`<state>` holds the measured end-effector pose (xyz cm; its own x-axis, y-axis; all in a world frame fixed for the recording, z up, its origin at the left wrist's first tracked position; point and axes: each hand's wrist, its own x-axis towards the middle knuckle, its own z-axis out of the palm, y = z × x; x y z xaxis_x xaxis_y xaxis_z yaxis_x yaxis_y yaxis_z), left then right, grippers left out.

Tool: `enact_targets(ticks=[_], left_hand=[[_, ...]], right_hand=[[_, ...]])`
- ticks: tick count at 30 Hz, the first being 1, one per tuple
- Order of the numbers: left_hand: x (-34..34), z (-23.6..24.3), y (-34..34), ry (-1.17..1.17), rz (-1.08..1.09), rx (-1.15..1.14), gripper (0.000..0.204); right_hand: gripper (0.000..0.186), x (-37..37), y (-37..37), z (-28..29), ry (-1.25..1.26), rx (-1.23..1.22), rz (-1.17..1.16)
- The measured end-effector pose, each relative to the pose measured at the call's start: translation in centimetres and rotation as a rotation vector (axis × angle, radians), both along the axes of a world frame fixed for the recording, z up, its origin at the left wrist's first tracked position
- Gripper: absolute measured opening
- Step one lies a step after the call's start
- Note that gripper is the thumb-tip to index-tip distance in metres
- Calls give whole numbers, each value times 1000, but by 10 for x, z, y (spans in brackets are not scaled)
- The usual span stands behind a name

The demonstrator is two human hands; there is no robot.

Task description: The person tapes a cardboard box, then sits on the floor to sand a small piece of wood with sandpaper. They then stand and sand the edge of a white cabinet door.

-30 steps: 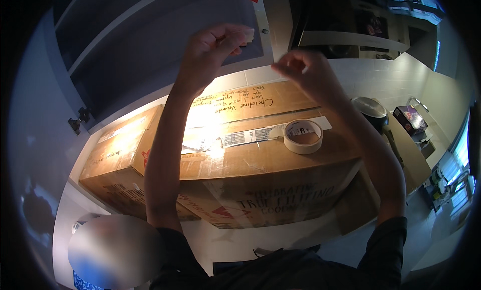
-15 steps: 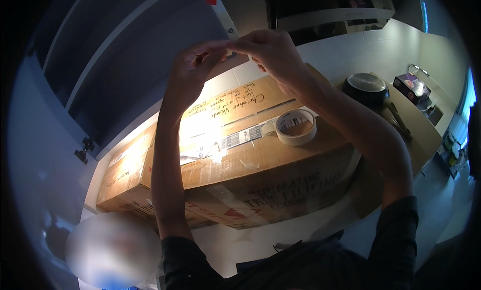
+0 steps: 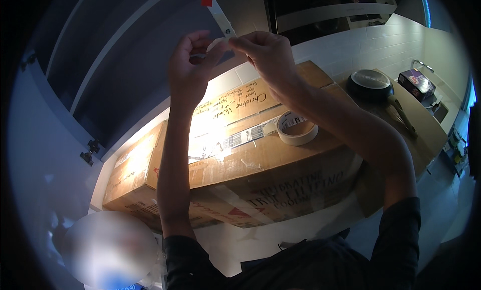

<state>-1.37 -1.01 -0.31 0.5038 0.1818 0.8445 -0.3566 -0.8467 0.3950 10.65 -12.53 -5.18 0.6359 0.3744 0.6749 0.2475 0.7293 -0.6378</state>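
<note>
Both of my hands are raised close together in front of an open cabinet. My left hand (image 3: 190,69) has its thumb against a small whitish piece of tape (image 3: 214,44), its other fingers curled loosely behind. My right hand (image 3: 273,59) pinches thumb and forefinger together at the piece's right end. Below them, a roll of cream masking tape (image 3: 299,138) lies on a large brown cardboard box (image 3: 260,157), its loose end stuck toward a printed label (image 3: 244,138). Neither hand touches the roll.
Another cardboard box (image 3: 128,177) stands to the left. The cabinet frame (image 3: 218,14) bears a red patch (image 3: 207,1). At right are an upturned dark pan (image 3: 370,84), a whisk (image 3: 401,114) and a purple box (image 3: 417,83). A blurred round shape (image 3: 110,250) is at lower left.
My hands have drawn slightly apart, and the whitish piece of tape now shows between them. My left fingers have loosened and spread a little. The view has shifted slightly.
</note>
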Motion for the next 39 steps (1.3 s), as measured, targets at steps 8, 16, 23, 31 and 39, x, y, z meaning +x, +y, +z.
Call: enact_targets(ticks=[8, 16, 23, 31, 39], left_hand=[[16, -1, 1, -66, -54, 23, 17], [24, -6, 3, -119, -17, 3, 21], [21, -2, -4, -135, 78, 37, 26], [20, -3, -9, -151, 111, 64, 23], [24, -4, -2, -158, 40, 43, 21]], right_hand=[[25, -8, 8, -4, 91, 29, -7], [31, -10, 12, -1, 106, 32, -90], [31, -11, 10, 4, 130, 19, -77], [32, -10, 12, 4, 128, 10, -101], [32, -8, 15, 4, 140, 21, -82]])
